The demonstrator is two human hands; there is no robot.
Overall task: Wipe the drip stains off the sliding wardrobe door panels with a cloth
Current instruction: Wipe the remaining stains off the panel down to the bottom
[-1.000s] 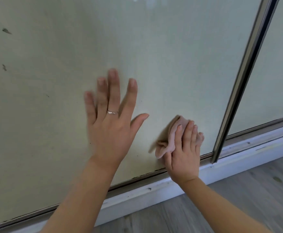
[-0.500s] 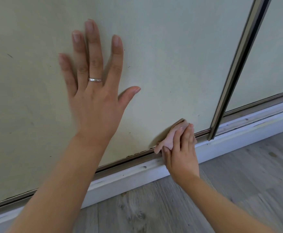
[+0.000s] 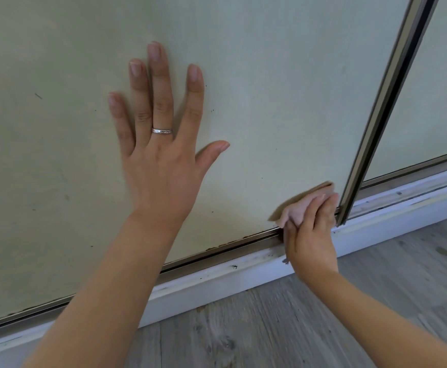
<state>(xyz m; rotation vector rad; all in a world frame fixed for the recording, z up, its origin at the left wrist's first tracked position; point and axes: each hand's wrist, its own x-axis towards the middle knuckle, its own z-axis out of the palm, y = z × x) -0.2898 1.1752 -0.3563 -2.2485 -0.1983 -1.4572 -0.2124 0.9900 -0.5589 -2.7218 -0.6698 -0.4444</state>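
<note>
Two pale green door panels (image 3: 270,75) filled most of my view, matte and faintly grained, split by a slanted metal frame strip (image 3: 387,102); the near panel carried small dark specks. Below ran a bronze-toned bottom rail (image 3: 217,248), a scuffed white plinth (image 3: 217,282) and grey wood-look floor (image 3: 296,328). I judged the step in hand to be wiping the lowest right corner of the near panel. My left hand (image 3: 161,168) lay flat on the panel, fingers straight and spread, a ring on one, bracing. My right hand (image 3: 310,229) pressed the cloth (image 3: 294,211) against the panel just above the rail and beside the strip; its fingers (image 3: 323,205) lay over the soft pink wad, and with the motion blur I could only say they seemed to be bunching it, not lying loose. The next move, I reckoned, called for firm strokes along the rail edge, where dark grime sat, then toward the specks near the left hand.
</note>
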